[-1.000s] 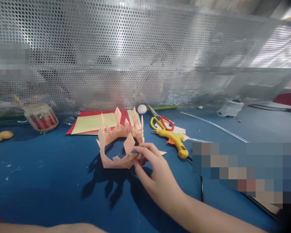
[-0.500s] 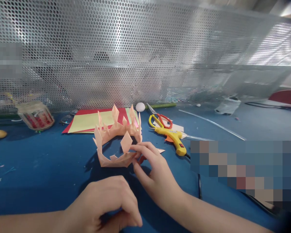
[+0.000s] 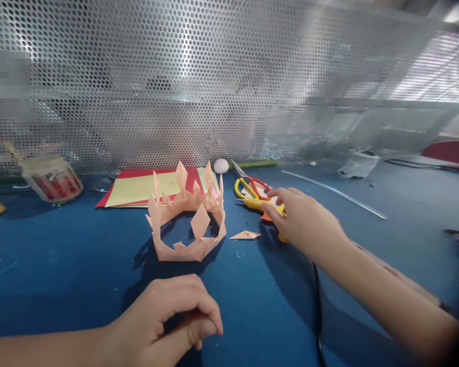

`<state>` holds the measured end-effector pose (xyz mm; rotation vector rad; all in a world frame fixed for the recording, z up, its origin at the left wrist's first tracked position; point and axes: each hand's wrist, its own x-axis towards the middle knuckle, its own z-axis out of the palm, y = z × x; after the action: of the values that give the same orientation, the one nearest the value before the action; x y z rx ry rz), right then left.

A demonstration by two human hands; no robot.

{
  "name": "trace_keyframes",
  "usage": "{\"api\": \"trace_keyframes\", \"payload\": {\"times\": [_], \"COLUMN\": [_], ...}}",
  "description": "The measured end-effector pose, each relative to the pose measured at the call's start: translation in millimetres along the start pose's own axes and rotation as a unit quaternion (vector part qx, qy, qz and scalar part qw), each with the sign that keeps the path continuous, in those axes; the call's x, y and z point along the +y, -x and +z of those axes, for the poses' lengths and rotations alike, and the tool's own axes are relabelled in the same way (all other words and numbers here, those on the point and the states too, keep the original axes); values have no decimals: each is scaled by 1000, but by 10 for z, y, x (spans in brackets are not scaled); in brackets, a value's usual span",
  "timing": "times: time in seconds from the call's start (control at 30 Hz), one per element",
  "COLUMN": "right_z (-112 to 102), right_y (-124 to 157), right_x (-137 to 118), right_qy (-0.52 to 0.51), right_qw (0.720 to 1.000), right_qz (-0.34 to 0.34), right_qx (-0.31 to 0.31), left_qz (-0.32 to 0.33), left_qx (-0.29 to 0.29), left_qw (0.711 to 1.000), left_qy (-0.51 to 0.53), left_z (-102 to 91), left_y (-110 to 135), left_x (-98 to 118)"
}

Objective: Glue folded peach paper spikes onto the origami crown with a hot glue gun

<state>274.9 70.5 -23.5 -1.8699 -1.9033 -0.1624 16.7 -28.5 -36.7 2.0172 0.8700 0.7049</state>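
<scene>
A peach folded-paper crown (image 3: 181, 252) with pointed diamond tips stands on the blue table. In front of it rests my left hand (image 3: 183, 316), its fingers curled in and the thumb against them, with nothing visible inside. My right hand (image 3: 302, 219) is over the yellow hot glue gun (image 3: 255, 205), thumb and fingers apart around its body; part of the gun is hidden beneath the hand. Right of the crown lies a small folded peach paper piece (image 3: 245, 235). Scissors (image 3: 258, 187) with red and yellow handles lie just behind the gun.
Coloured paper sheets (image 3: 137, 191) are stacked behind the crown. A glass jar (image 3: 53, 178) leans at left. A clear glue stick (image 3: 334, 193) and a small plastic cup (image 3: 358, 165) lie at right. The gun's black cord (image 3: 318, 311) runs toward me. A perforated metal screen (image 3: 214, 76) closes off the back.
My right hand has left the crown's right side and moved right to the glue gun, uncovering the small folded piece. The crown and my left hand stay nearly in place.
</scene>
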Motion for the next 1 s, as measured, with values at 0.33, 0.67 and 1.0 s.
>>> {"api": "trace_keyframes", "payload": {"times": [0.33, 0.67, 1.0], "right_z": [77, 72, 63], "right_y": [-87, 407, 39], "right_x": [38, -284, 276], "right_qy": [-42, -184, 67], "right_qw": [977, 917, 991], "right_qz": [-69, -151, 28], "right_qx": [-196, -319, -109], "left_qz": [-45, -47, -131], "left_qx": [-15, -75, -97], "left_qw": [997, 995, 984], "left_qy": [-53, -39, 75], "left_z": [-5, -18, -4], "left_y": [15, -99, -74], "left_x": [3, -115, -358]}}
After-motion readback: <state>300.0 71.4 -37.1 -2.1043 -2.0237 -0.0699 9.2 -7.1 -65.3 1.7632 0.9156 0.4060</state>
